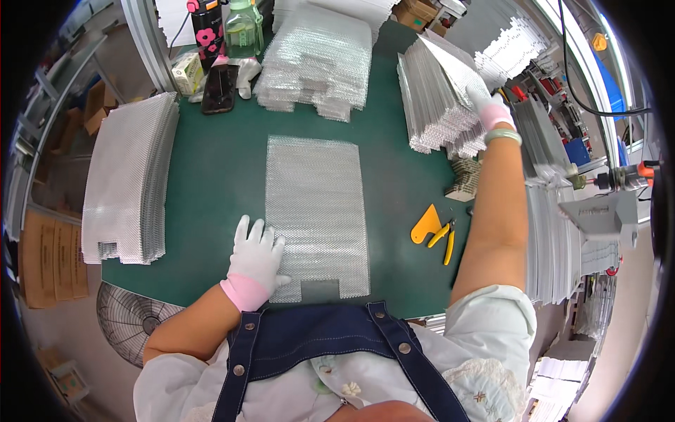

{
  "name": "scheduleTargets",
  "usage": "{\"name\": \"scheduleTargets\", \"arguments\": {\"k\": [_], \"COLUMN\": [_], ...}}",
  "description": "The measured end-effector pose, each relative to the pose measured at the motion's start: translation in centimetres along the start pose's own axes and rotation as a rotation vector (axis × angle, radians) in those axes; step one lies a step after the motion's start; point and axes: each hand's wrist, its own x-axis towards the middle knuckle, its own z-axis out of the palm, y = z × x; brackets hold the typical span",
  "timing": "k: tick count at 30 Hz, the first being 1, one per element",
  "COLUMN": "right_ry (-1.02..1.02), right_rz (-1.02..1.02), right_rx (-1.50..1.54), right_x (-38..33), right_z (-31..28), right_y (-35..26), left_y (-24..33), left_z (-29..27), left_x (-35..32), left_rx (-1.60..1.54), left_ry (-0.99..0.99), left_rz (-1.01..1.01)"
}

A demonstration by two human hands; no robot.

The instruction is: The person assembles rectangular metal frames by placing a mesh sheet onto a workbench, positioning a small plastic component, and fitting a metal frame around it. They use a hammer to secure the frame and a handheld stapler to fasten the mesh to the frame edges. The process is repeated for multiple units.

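A silvery, finely textured mesh-like sheet (316, 197) with a notch at its near edge lies flat on the green table in front of me. My left hand (254, 257), in a white glove with a pink cuff, rests with fingers spread on its near left edge and the table. At the far right, my right hand (492, 105), gloved the same way, is at the right edge of the top sheet (450, 67) of a tall stack (429, 105). That sheet sits at an angle to those below; the fingertips are partly hard to make out, but appear closed on its edge.
Similar sheets are stacked at the left (130, 179) and far middle (316, 56). Yellow-handled nippers (443, 239) and an orange scraper-like piece (425, 224) lie right. A phone (219, 89), a green bottle (242, 32) and a black flask (206, 32) stand or lie far left.
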Motion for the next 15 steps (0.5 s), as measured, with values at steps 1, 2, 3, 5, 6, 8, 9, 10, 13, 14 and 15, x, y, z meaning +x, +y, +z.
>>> {"name": "scheduleTargets", "arguments": {"k": [1, 2, 3, 5, 6, 8, 9, 10, 13, 14, 15], "right_ry": [-0.284, -0.359, -0.44, -0.183, -0.026, 0.347, 0.538, 0.611, 0.788, 0.66, 0.622], "right_rz": [-0.238, -0.203, -0.171, -0.184, -0.249, -0.301, -0.311, -0.342, -0.489, -0.633, -0.694], "right_rx": [-0.114, -0.099, -0.087, -0.037, 0.027, 0.229, 0.302, 0.383, 0.363, 0.582, 0.691], "right_x": [0.8, 1.3, 1.7, 4.2, 4.4, 0.6, -1.1, -2.4, -8.4, -9.9, -12.4], "right_z": [-0.8, -0.8, -0.5, -0.7, -1.3, -4.3, -5.3, -6.1, -8.1, -6.4, -5.5], "right_y": [1.0, 1.6, 2.2, 5.7, 6.1, 4.4, 4.6, 4.6, 5.5, 5.2, 5.7], "left_y": [0.0, 0.0, 0.1, 0.3, 0.4, 0.5, 0.6, 0.6, 0.6, 0.4, 0.0], "left_z": [0.0, -0.1, -0.1, -0.4, -0.5, -1.3, -1.7, -1.4, -3.0, -4.1, -5.2], "left_x": [0.0, 0.0, -0.2, 0.3, 0.5, 0.8, 0.9, 1.0, 2.6, 2.6, 2.9], "left_rx": [0.009, 0.017, 0.022, 0.047, 0.06, 0.094, 0.115, 0.175, 0.196, 0.159, 0.12], "left_ry": [0.0, 0.0, -0.005, -0.03, -0.048, -0.108, -0.137, -0.121, -0.325, -0.347, -0.362], "left_rz": [0.001, 0.003, 0.001, 0.017, 0.008, 0.0, 0.008, 0.02, 0.044, 0.01, 0.01]}}
